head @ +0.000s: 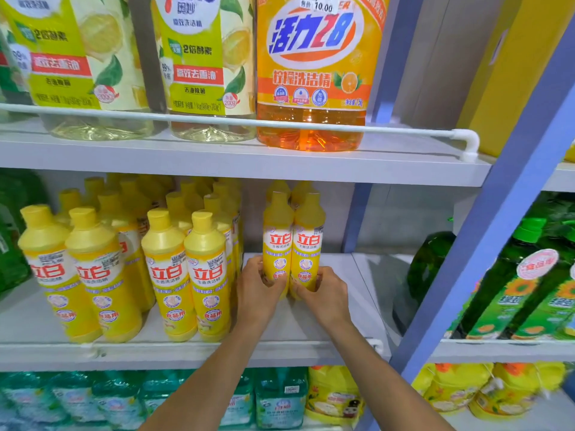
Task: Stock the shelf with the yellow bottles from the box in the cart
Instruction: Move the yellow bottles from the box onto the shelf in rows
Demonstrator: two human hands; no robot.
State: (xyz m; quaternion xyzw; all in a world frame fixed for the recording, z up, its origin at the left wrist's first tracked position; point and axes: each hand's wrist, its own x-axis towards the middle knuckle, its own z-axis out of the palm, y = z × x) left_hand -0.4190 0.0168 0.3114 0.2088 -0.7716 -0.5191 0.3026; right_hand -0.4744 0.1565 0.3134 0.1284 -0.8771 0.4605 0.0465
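Hands hide both bases: left hand (255, 290) grips left yellow bottle (278, 231), right hand (327, 294) grips right yellow bottle (309, 235).

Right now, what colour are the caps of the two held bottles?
Yellow caps, clearest in the head view.

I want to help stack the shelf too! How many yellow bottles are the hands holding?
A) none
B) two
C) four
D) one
B: the left hand grips the left yellow bottle and the right hand grips the right yellow bottle, upright and side by side.
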